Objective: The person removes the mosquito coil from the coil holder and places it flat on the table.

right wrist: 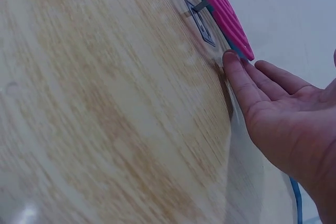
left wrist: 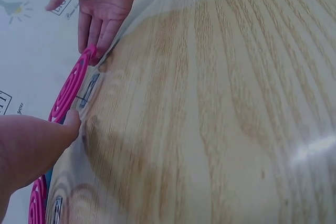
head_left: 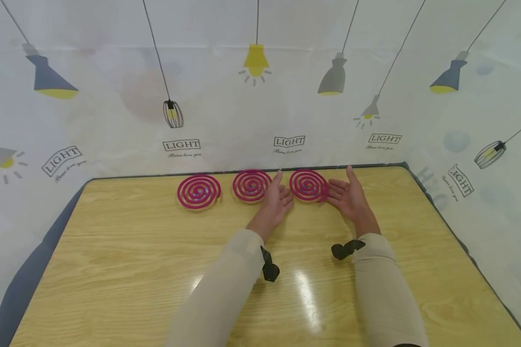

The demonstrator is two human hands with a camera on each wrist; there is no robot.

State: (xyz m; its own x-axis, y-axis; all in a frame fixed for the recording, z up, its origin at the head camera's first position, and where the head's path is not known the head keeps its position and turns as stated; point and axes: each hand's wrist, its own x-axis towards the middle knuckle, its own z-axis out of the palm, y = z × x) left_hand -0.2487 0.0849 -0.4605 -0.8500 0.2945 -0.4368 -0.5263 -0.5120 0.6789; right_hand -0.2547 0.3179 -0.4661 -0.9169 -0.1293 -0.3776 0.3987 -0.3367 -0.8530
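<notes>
Three pink spiral mosquito coils stand in a row along the table's far edge: a left coil (head_left: 198,192), a middle coil (head_left: 245,185) and a right coil (head_left: 304,185). My left hand (head_left: 277,202) lies between the middle and right coils, thumb up, partly covering the middle one. Fingers straight, my right hand (head_left: 349,197) reaches the right coil's outer side, its fingertips at the rim. In the right wrist view, a small metal stand (right wrist: 198,22) props that coil above the table. Neither hand curls round anything.
The wood-grain table (head_left: 126,270) has a dark edging against the wall. A white wall covering (head_left: 226,106) printed with lamps rises directly behind the coils and at both sides. Each sleeve carries a small black wrist device (head_left: 270,266).
</notes>
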